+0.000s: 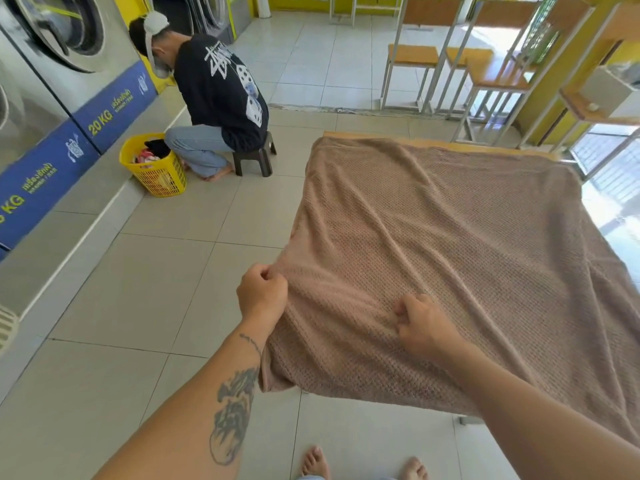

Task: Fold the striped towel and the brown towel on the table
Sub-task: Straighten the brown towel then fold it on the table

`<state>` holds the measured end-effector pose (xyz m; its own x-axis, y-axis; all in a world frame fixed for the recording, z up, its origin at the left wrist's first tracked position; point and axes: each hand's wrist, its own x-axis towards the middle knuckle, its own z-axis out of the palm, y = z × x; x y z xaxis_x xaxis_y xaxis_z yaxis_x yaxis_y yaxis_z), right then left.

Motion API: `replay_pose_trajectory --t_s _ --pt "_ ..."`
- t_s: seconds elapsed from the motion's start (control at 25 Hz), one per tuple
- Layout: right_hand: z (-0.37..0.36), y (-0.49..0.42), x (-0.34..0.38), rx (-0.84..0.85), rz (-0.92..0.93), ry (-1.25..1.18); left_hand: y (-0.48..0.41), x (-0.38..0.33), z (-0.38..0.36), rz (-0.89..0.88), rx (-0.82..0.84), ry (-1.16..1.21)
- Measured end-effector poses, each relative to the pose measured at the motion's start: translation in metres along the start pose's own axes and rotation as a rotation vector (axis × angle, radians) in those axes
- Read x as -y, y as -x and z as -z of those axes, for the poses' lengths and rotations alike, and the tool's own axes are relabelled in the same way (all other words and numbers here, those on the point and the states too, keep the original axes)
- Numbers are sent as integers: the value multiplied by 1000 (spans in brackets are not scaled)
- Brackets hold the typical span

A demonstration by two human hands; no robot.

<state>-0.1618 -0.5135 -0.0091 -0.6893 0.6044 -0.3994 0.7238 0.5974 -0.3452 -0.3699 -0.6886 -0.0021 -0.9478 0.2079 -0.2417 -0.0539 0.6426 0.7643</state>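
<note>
The brown towel [450, 254] lies spread flat over the tabletop [433, 143] and fills the centre and right of the frame. Only a thin strip of the wooden tabletop shows, along the towel's far edge. The towel's near and left edges hang over the sides. Its waffle-textured surface carries long shallow wrinkles that run toward the lower centre.

The left hand [261, 294] is at the towel's left edge, below the centre of the frame. Its fingers [268, 271] are curled and pinch the edge of the fabric, which is drawn slightly up at that point. The forearm below it bears a dark tattoo.

The right hand [424, 327] is on the towel just to the right of the left hand, with the two hands near but apart. Its fingers are curled into the cloth and grip a small bunch of it.

Two bare feet [315, 462] stand on the tiled floor [104, 306] at the bottom edge. In the upper left, a second person [221, 98] sits hunched on a low dark stool [256, 157] beside a yellow basket [156, 174] holding clothes. That person faces a row of washing machines [69, 46]. High stools [412, 57] with white frames stand in the upper right.
</note>
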Motion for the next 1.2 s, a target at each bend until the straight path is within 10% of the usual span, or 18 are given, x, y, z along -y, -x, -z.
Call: replay_pose_trajectory --t_s 0.64,0.8,1.2 --pt "5 12 -15 32 7 54 -3 67 29 49 201 -263" --pt "11 20 -17 9 37 40 8 69 34 132 508 -205" --pt "27 65 -66 15 35 -86 66 5 -3 -299 -20 -328"
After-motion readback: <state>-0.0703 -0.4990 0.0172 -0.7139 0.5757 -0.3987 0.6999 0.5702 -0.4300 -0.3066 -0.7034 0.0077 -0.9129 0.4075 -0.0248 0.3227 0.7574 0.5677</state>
